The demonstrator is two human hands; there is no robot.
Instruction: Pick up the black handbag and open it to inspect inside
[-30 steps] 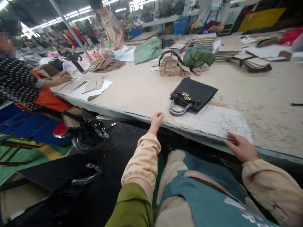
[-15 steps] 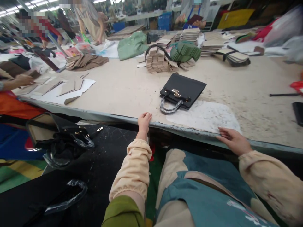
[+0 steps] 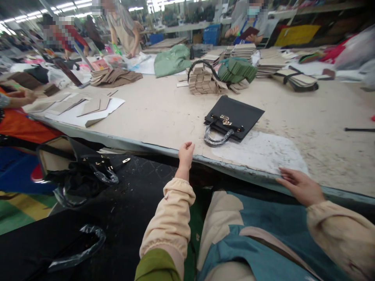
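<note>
A black handbag [image 3: 237, 115] with gold hardware lies flat on the pale worktable [image 3: 158, 117], its plastic-wrapped handle towards me. Just left of and below that handle, my left hand [image 3: 186, 154] is at the table's front edge, its fingers curled together; whether anything small is between them cannot be made out. My right hand [image 3: 300, 186] rests at the same edge further right, fingers apart and holding nothing, beside a whitish patch [image 3: 263, 150] on the tabletop. Neither hand touches the bag.
Bundled beige pieces [image 3: 202, 80], green pieces [image 3: 238, 70] and a green cloth [image 3: 172, 60] stand behind the bag. Lower left are an open black bag [image 3: 58, 154] and a wrapped handle [image 3: 84, 249]. Other people stand across the table; another person's hands show at far left.
The camera view has shifted, so the bag and table sit slightly further right and lower. Both hands keep nearly the same places at the table edge.
</note>
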